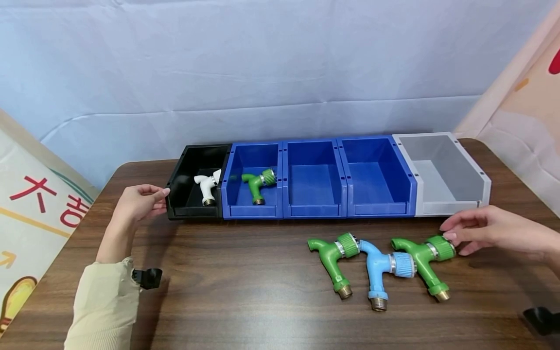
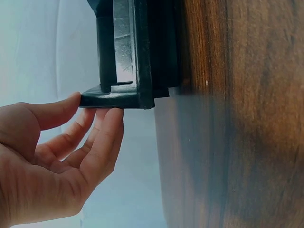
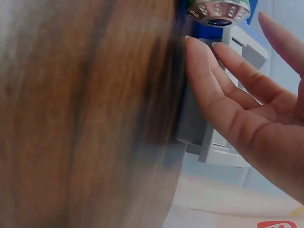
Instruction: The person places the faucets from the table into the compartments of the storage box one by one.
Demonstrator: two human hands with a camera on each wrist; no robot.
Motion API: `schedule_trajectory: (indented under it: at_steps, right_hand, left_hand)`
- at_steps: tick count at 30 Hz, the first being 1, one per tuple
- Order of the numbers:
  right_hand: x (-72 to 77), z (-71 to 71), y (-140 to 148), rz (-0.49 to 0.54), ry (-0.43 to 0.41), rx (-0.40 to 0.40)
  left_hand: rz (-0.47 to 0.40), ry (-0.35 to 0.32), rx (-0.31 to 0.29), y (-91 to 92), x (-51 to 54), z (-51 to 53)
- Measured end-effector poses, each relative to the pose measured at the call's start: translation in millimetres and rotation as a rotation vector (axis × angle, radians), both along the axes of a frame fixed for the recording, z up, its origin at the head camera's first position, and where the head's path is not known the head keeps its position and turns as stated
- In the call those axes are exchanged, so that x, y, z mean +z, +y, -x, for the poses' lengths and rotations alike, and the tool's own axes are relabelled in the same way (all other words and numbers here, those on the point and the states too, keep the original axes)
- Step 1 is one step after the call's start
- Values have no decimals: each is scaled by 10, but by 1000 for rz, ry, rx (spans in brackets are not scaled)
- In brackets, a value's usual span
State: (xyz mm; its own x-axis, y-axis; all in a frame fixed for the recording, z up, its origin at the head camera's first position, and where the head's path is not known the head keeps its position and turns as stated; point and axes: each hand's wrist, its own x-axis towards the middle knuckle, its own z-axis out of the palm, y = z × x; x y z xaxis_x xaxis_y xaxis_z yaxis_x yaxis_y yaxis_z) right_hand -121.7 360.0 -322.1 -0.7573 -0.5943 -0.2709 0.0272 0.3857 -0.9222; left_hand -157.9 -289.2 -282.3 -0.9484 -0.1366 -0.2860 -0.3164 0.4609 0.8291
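My left hand [image 1: 141, 201] touches the left outer side of a black bin [image 1: 192, 212]; in the left wrist view its thumb tip meets the rim and its bent fingertips rest against the wall. Beside the knob of the rightmost green faucet [image 1: 422, 257], my right hand [image 1: 490, 231] has its fingers loosely bent. The right wrist view shows a gap between these fingers and the knob end [image 3: 218, 12]. A blue faucet [image 1: 376, 267] and another green faucet [image 1: 330, 260] lie to the left on the table.
A white faucet [image 1: 206, 186] lies in the black bin, and a green faucet [image 1: 255, 183] in the adjoining blue bin [image 1: 251, 211]. Two more blue bins [image 1: 315, 210] and a grey bin [image 1: 446, 208] continue the row along the back of the wooden table [image 1: 210, 282].
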Motion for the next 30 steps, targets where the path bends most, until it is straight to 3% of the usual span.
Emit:
schedule_trajectory:
  at_steps: [3,22,30]
  right_hand:
    - [-17,-8,-14,14,-35,8]
    - [-47,-31,-75,-5,-71,23]
    - [-37,-23,-95,35,-83,53]
  left_hand:
    - [3,1,-1,3,-1,-3]
    - [12,20,3,0,-24,0]
    - [13,16,8,5,-25,-1]
